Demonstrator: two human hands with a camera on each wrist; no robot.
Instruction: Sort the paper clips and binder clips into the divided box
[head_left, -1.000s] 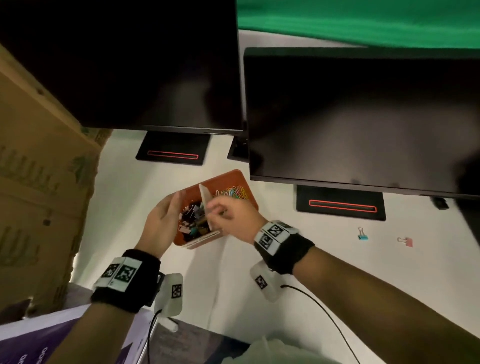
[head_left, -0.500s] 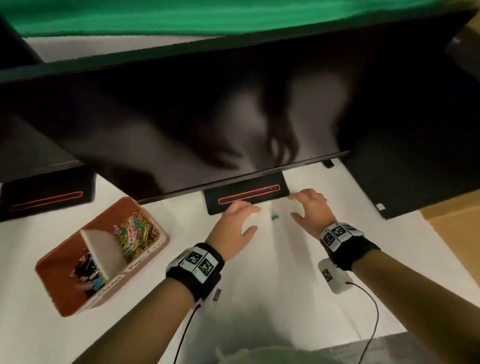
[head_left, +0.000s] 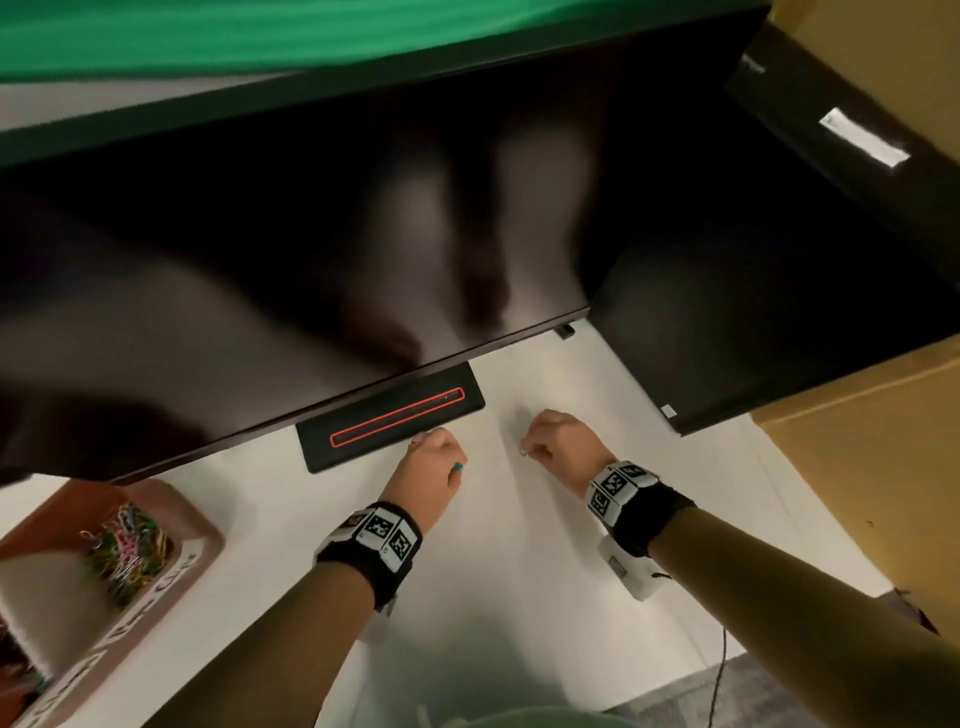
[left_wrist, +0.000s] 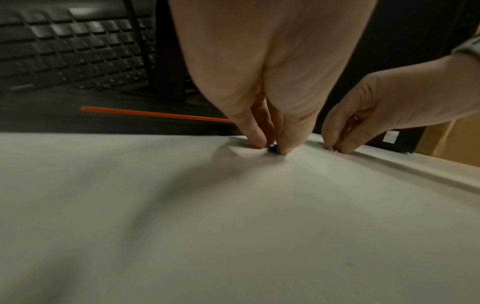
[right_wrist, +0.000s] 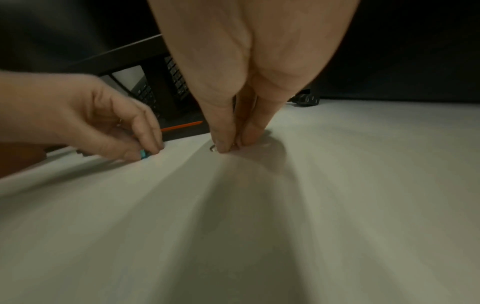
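Observation:
On the white desk in front of the monitor stand, my left hand (head_left: 453, 464) pinches a small teal binder clip (left_wrist: 272, 148) between thumb and fingertips; the clip still rests on the desk. A short way to its right, my right hand (right_wrist: 233, 147) pinches another small clip (right_wrist: 213, 147) against the desk. Only that clip's wire loop shows. The orange divided box (head_left: 205, 540) sits at the far left. Its far compartment holds several coloured paper clips (head_left: 130, 545), and a white divider separates it from a darker near compartment.
Two dark monitors overhang the desk; a black stand base (head_left: 395, 415) with a red line lies just beyond my left hand. A keyboard (left_wrist: 72, 47) sits under the monitor. A cardboard box (head_left: 872, 467) stands at the right. A cable (head_left: 719, 670) trails off the front edge.
Both hands left the divided box and moved right to the two loose clips. Half a second ago their fingers were spread above the desk; now each hand pinches a clip.

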